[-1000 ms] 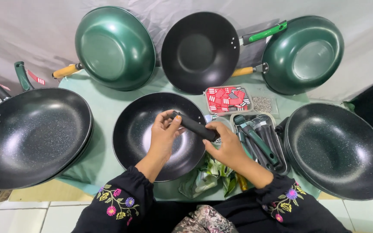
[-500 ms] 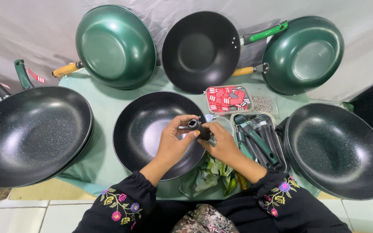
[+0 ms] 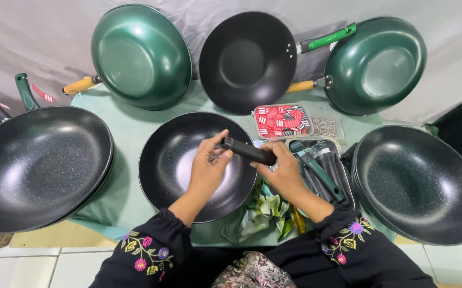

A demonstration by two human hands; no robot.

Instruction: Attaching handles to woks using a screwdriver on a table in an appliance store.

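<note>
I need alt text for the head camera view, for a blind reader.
Left hand and right hand hold a black handle over a black pan. More black and green pans surround it on a table.

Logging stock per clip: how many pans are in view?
6: green pan back left, black pan back centre, green pan back right, large black pan left, another right, centre pan under the hands. The left one may be stacked.
</note>
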